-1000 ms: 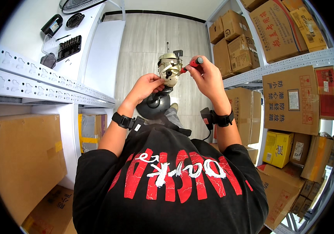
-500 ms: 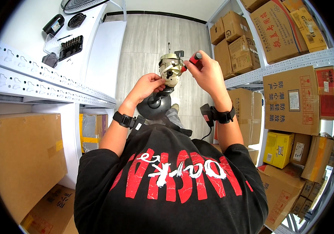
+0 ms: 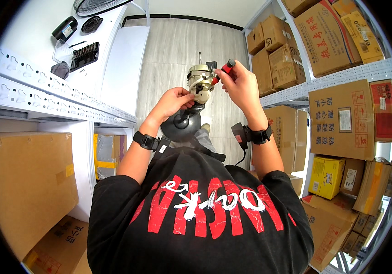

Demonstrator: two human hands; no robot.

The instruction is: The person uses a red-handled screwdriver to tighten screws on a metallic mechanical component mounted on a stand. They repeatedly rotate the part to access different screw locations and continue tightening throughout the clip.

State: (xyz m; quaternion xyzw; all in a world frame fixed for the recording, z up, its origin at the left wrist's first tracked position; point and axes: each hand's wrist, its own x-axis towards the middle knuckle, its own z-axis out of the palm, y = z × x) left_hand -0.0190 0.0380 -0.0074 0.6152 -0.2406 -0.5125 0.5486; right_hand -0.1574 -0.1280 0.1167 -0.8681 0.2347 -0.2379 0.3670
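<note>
The beige, metal-banded motor (image 3: 200, 78) is sitting between the two hands, just right of the left hand (image 3: 174, 101) and left of the right hand (image 3: 242, 87). Its one thin shaft (image 3: 200, 57) is pointing away from the person, and one round black base (image 3: 181, 129) is standing below it, nearer the body.

The left forearm is slanting inward, with the palm side turning toward the motor; the fingers are bending in and the thumb is touching the motor's near left side, though I cannot tell whether they are gripping it. The right hand is gripping one red-and-black screwdriver (image 3: 226, 69) between thumb and curled fingers. The screwdriver is tilting, its black end up and to the right, its lower end meeting the motor's right side; the exact contact is too small to tell. Each wrist is wearing one black strap, the left strap (image 3: 144, 140) and the right strap (image 3: 261, 135).

On the white counter (image 3: 96, 68) at the left, one black bit case (image 3: 85, 55), one black cylinder (image 3: 64, 28) and one round black part (image 3: 91, 24) are lying well apart from the hands.
</note>
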